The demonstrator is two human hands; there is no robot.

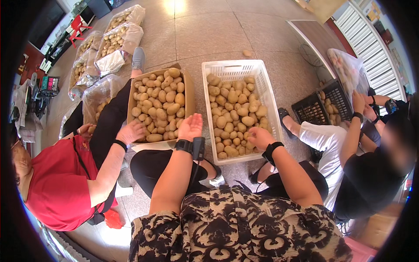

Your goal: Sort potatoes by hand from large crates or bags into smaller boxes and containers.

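In front of me stand a white plastic crate [274,124] of potatoes [232,97] and, left of it, a cardboard box [191,95] heaped with potatoes [161,114]. My left hand [191,127] is over the box's near right corner, palm turned up and fingers extended, with nothing in it. My right hand [260,138] reaches into the near right part of the crate, fingers bent at the potatoes; whether it grips one I cannot tell. Each of my wrists has a black band, and the left one also carries a small device.
A person in red [62,183] at the left has a hand [131,131] at the box's edge. On the right, people handle a plastic bag [347,70] beside a black crate [340,98]. Bagged potatoes [113,41] lie at the upper left; one potato [247,53] is on the floor beyond the crate.
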